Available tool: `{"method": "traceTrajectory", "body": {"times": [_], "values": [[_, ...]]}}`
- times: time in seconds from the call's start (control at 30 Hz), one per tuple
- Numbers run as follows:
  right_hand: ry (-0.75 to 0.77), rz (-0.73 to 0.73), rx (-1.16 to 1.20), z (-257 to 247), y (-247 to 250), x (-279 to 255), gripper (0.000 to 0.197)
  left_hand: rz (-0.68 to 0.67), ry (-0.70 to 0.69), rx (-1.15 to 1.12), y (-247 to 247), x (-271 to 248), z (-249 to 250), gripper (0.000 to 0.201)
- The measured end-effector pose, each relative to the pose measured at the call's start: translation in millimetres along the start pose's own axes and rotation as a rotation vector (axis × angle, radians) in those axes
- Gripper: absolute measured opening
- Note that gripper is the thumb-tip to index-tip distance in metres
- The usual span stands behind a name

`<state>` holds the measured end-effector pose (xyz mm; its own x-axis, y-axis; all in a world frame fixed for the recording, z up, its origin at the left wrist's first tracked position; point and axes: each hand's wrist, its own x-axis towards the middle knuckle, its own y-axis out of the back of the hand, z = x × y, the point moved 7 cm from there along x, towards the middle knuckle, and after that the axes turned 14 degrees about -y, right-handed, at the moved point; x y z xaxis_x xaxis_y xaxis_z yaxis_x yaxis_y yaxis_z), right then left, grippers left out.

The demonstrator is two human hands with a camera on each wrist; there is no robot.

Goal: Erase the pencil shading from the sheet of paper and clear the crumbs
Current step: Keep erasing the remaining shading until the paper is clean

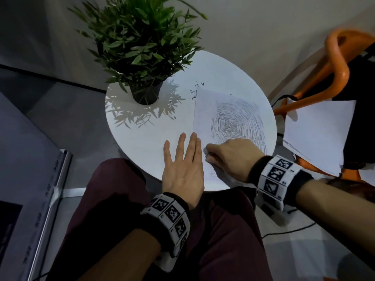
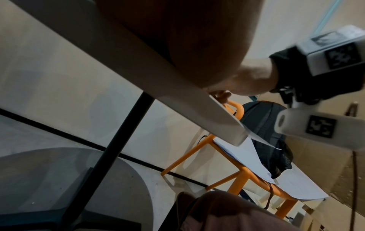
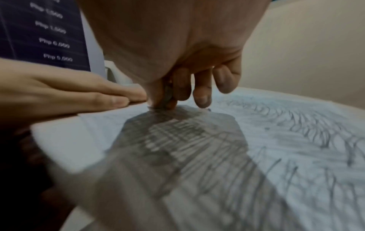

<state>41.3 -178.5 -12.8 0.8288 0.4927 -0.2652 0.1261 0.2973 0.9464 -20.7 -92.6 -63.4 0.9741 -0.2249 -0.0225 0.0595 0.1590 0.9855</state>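
A sheet of paper (image 1: 205, 110) lies on the right half of the round white table (image 1: 142, 142), covered with swirling pencil shading (image 1: 237, 124). My left hand (image 1: 183, 157) lies flat with straight fingers, pressing on the table and the sheet's left edge. My right hand (image 1: 215, 157) is curled at the sheet's near-left part. In the right wrist view its thumb and fingers pinch a small grey eraser (image 3: 168, 96) against the paper (image 3: 276, 132), beside the left hand (image 3: 79, 92). Dark crumbs (image 1: 195, 88) are scattered by the sheet's far-left corner.
A potted plant (image 1: 142, 47) stands at the table's far left. An orange chair (image 1: 334, 63) on the right holds loose white sheets (image 1: 318, 134) and a dark bag. My knees sit under the near table edge. A dark board leans at the left.
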Motion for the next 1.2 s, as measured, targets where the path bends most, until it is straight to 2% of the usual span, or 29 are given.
{"method": "traceTrajectory", "body": {"times": [0.1,0.23,0.4,0.5,0.6,0.67,0.77,0.9,1.0,1.07,1.2], "values": [[-0.077,0.053,-0.041,9.0,6.4,18.6,0.025,0.005,0.002,0.01,-0.6,2.4,-0.3,0.067],[-0.216,0.04,-0.019,21.7,14.2,41.9,0.024,0.006,-0.005,0.01,-0.9,2.5,0.7,0.067],[-0.098,-0.021,0.143,12.9,-1.5,17.4,0.025,0.045,-0.023,-0.006,-1.0,2.4,-0.1,0.066],[-0.194,0.006,0.162,22.8,-10.5,18.3,0.026,0.072,-0.029,0.004,-2.1,3.2,-1.2,0.065],[-0.236,0.027,0.332,27.4,-15.0,22.5,0.02,0.126,-0.048,0.026,-2.8,3.5,-5.2,0.06],[-0.233,0.051,0.474,30.7,-15.3,21.5,0.019,0.188,-0.107,0.025,-2.5,2.7,-4.8,0.059],[-0.263,0.069,0.571,36.8,-17.2,18.4,0.023,0.323,-0.297,-0.068,4.3,-3.4,10.3,0.06],[-0.308,0.058,0.63,37.6,-20.0,21.3,0.026,0.312,-0.431,-0.086,-2.7,-7.0,26.7,0.049],[-0.269,-0.012,0.607,38.6,-15.7,26.6,0.026,0.279,-0.452,-0.06,-6.3,-4.5,24.6,0.048],[-0.181,-0.039,0.581,35.6,-6.7,29.2,0.022,0.267,-0.483,-0.046,-2.8,-0.8,21.8,0.047],[0.017,-0.027,0.337,21.0,2.2,33.0,0.02,0.274,-0.578,-0.027,0.5,3.1,17.1,0.042]]}}
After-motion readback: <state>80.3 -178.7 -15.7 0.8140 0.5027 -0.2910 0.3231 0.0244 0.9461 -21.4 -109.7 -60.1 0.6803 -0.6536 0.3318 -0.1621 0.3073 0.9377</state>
